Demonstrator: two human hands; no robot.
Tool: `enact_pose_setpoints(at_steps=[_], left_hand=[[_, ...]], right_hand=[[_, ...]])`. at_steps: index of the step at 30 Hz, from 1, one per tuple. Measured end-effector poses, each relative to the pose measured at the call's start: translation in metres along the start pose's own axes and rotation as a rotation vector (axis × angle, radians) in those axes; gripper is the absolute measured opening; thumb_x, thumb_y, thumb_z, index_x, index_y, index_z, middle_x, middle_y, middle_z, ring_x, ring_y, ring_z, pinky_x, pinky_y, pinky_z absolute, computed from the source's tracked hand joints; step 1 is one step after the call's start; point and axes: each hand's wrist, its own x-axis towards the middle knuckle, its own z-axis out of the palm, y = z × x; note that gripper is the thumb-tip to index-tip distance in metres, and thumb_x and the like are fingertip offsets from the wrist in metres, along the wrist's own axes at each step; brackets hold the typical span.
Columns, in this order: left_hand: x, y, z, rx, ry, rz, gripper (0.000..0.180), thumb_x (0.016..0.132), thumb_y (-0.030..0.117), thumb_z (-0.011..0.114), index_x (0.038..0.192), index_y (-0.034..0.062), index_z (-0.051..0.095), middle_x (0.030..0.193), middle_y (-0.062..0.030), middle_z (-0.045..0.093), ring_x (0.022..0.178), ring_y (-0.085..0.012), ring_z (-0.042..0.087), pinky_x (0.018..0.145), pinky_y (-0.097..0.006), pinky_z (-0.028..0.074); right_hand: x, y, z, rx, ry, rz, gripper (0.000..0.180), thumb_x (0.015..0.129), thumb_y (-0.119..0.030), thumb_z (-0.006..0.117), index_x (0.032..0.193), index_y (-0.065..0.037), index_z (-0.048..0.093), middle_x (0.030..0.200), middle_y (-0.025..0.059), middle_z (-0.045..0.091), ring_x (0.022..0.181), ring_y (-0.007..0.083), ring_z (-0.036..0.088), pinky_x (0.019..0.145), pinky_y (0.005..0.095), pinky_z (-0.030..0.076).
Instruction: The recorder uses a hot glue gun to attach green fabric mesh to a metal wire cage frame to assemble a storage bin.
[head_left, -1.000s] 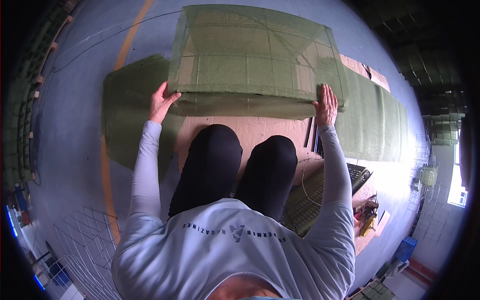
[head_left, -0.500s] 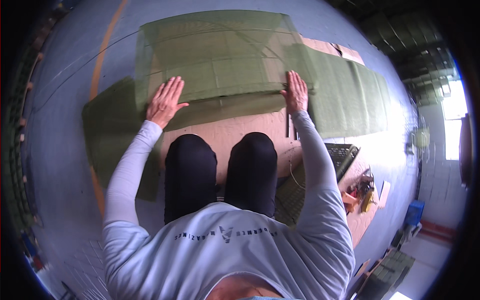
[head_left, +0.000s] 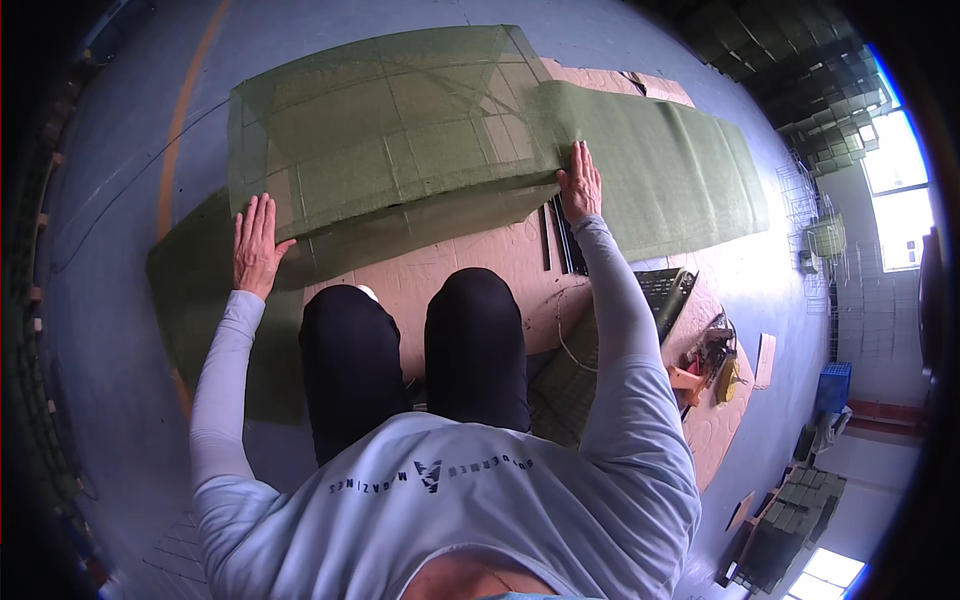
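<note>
Your left hand (head_left: 258, 245) rests at the near left corner of the green mesh (head_left: 400, 130), fingers straight, thumb spread, gripping nothing. Your right hand (head_left: 580, 185) is at its near right corner, fingers extended together, with no visible grip. The mesh lies beyond your knees (head_left: 475, 320), partly over a brown board (head_left: 450, 250); black rods (head_left: 561, 238) lie just below your right hand.

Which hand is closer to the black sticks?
The right hand: the black sticks lie close by its wrist. The left hand is over at the other end of the green mesh.
</note>
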Motion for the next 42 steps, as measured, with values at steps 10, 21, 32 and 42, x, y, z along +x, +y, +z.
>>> enact_pose_setpoints(at_steps=[10,21,32,42], left_hand=[[-0.035,-0.004,0.0,-0.951,0.061,-0.808,0.066,0.09,0.039,0.059,0.135,-0.0033,0.036,0.128,-0.0147,0.05,0.118,-0.0214,0.047,0.101,-0.03,0.033],[-0.059,-0.023,0.033,-1.578,0.258,-1.027,0.037,0.087,0.03,0.067,0.109,0.001,0.058,0.106,-0.0025,0.058,0.098,-0.0101,0.051,0.092,-0.025,0.037],[-0.074,-0.041,0.035,-1.76,0.059,-0.912,0.024,0.088,0.023,0.066,0.101,0.0034,0.063,0.097,-0.001,0.063,0.092,-0.0099,0.057,0.087,-0.029,0.044],[-0.071,-0.028,0.037,-1.878,-0.001,-0.879,0.02,0.087,0.023,0.066,0.095,0.0045,0.065,0.092,0.0003,0.064,0.088,-0.0074,0.057,0.081,-0.026,0.043]], right_hand=[[0.001,0.052,0.017,0.858,0.072,0.453,0.051,0.092,-0.034,0.057,0.13,-0.001,0.048,0.118,0.0114,0.059,0.103,0.0168,0.057,0.085,0.0297,0.045],[0.012,0.043,0.029,1.202,0.097,0.65,0.032,0.088,-0.036,0.063,0.099,-0.006,0.065,0.085,-0.0023,0.061,0.076,0.0085,0.054,0.068,0.0252,0.042],[0.022,0.042,0.034,1.243,0.08,0.681,0.024,0.089,-0.031,0.064,0.088,-0.007,0.064,0.073,-0.0045,0.055,0.064,0.0068,0.049,0.056,0.0226,0.038],[0.018,0.05,0.036,1.17,0.174,0.787,0.046,0.084,-0.041,0.067,0.106,0.0,0.062,0.085,0.0057,0.062,0.076,0.0176,0.059,0.07,0.0311,0.049]])
